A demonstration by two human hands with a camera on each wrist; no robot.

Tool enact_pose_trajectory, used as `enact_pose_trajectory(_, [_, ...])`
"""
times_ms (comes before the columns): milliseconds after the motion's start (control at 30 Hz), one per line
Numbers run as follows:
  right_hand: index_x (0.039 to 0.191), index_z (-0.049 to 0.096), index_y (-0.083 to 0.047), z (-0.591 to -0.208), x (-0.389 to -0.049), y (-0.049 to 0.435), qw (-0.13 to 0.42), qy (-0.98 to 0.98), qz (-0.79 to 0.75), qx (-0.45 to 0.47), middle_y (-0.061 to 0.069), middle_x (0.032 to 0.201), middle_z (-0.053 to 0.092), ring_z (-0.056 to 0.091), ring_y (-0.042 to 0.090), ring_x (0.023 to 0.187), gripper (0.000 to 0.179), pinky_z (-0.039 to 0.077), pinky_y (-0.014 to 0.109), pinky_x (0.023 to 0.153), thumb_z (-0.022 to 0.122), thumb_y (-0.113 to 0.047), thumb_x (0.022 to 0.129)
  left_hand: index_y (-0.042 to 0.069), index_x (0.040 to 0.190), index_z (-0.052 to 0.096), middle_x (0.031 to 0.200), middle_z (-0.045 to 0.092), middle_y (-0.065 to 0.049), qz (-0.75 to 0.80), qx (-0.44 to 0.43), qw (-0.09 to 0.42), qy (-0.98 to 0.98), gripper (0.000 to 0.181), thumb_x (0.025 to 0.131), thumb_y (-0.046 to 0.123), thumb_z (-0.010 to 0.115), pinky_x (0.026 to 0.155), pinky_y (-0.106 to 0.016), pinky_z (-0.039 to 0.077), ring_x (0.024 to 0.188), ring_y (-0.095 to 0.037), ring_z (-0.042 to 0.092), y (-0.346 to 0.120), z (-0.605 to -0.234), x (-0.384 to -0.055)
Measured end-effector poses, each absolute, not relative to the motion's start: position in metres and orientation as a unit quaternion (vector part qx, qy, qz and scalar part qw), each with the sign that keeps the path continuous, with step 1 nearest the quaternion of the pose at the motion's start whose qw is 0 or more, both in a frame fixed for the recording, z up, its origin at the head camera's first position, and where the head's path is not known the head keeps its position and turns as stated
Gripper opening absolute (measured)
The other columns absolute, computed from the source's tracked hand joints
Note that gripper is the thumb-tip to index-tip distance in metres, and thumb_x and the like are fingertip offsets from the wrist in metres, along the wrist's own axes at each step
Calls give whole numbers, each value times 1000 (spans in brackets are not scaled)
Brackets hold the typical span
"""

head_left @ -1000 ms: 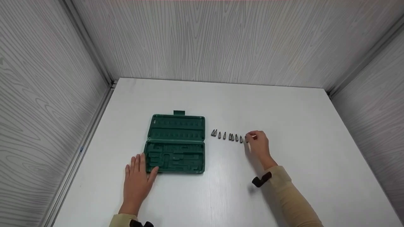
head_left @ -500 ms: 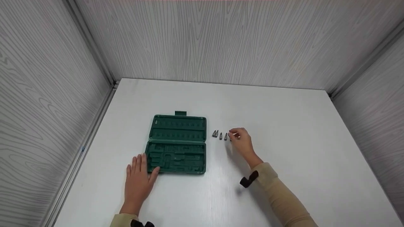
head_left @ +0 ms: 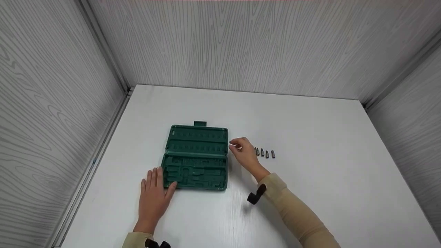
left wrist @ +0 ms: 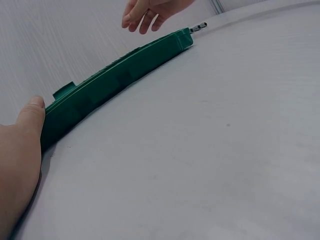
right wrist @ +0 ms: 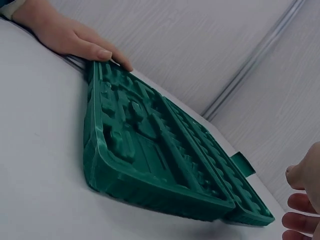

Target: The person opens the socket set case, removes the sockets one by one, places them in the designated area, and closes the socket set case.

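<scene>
An opened green plastic case (head_left: 195, 145), with moulded slots in both halves, lies flat on the table. My left hand (head_left: 151, 203) rests at its near left corner, fingers straight along the left side and thumb against the front edge. My right hand (head_left: 246, 155) hovers by the lid's right edge, fingers loosely bent. The right wrist view shows its thumb (right wrist: 298, 175) apart from the fingers, and I see nothing held. Several small metal screwdriver bits (head_left: 262, 152) stand out to the right of this hand, which hides others from the head view. One bit (left wrist: 198, 27) shows beyond the case in the left wrist view.
The white table (head_left: 303, 127) is bounded by wood-grain panels at the back (head_left: 241, 48) and both sides. The case's latch tab (head_left: 200, 123) sticks out at its far edge. A dark wrist camera (head_left: 256, 194) sits on my right sleeve.
My right hand has swept left from the rightmost bit, over the row, to the case's right edge. The bits at the right end are uncovered again. My left hand stays in place.
</scene>
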State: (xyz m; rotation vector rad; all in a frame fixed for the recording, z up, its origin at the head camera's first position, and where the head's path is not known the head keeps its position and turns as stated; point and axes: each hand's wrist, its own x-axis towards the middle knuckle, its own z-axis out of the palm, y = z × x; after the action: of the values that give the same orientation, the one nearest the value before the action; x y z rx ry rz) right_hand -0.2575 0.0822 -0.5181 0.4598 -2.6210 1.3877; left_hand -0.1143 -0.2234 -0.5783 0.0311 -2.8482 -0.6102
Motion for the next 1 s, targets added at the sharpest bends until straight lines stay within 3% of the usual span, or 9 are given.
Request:
enact_pose_trajectory(533, [107,64,-5,-512,-265,25,8,-867,451,211,1,99,54,56,12,90,20,48,27,78,59,-19,93,2,148,19,149,23,-21,-205,10,110,-972,84,91,62,36,109,-53,8,139,-36,14,-214,-579,-116])
enact_pose_trajectory(1000, [115,62,-7,-513,-281,-27,1,-869,431,245,4,102,55,55,13,90,27,47,27,76,55,-23,95,2,148,19,149,24,-21,-196,12,107,-975,84,91,63,35,109,-53,10,139,-36,14,-213,-580,-116])
